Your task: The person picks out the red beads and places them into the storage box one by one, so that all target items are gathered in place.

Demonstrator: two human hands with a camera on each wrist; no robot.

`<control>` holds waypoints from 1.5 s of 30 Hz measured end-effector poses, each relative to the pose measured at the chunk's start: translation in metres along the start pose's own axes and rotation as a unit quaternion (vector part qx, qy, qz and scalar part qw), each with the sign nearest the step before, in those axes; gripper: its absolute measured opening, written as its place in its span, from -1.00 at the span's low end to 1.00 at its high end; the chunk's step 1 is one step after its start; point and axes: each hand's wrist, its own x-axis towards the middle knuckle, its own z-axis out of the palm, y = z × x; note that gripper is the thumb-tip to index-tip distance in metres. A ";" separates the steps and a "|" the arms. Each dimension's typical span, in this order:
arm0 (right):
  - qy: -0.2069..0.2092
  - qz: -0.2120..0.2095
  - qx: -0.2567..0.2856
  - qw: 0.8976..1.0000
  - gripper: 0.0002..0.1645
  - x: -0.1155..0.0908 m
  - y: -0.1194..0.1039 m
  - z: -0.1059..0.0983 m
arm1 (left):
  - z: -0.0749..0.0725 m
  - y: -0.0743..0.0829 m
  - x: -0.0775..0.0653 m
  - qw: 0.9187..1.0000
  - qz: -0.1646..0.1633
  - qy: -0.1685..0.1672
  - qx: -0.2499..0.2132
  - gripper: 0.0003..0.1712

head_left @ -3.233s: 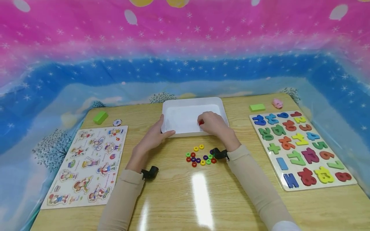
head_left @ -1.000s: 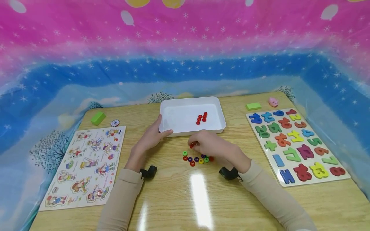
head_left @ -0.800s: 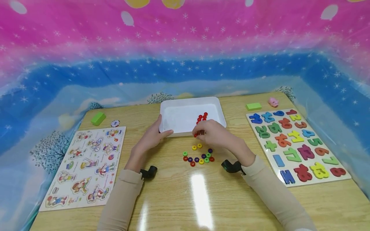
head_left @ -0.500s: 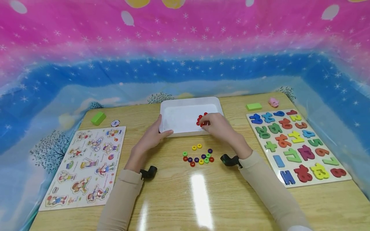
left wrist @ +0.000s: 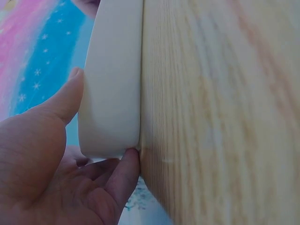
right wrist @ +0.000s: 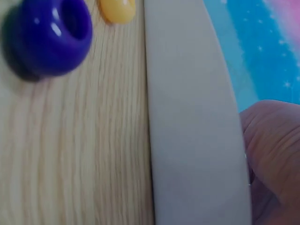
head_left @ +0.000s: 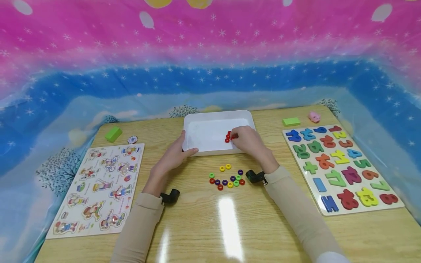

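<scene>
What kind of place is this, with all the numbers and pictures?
Probably a play or learning corner, though I can't tell which building. It has a number puzzle, a picture puzzle and a pink-and-blue snowflake cloth behind the table.

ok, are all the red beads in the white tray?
No, the head view shows three red beads on the table, on the person's side of the white tray.

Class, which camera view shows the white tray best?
The head view: the white tray from above, inside mostly visible. The left wrist view shows an outer wall and corner; the right, one outer wall.
</scene>
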 end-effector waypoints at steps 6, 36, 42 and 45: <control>-0.002 0.011 -0.010 1.000 -0.85 0.005 -0.001 0.001 | 0.000 -0.001 0.000 1.000 0.004 -0.003 -0.007 0.11; -0.044 -0.127 -0.056 0.989 -0.79 -0.062 -0.023 -0.036 | 0.000 0.000 0.001 1.000 0.003 -0.003 -0.005 0.09; -0.131 -0.123 -0.042 0.983 -0.79 -0.084 -0.024 -0.038 | 0.001 0.000 0.001 1.000 -0.002 -0.003 -0.012 0.09; -0.163 -0.131 -0.042 0.977 -0.79 -0.091 -0.026 -0.037 | 0.001 0.000 0.000 1.000 -0.004 -0.003 -0.013 0.11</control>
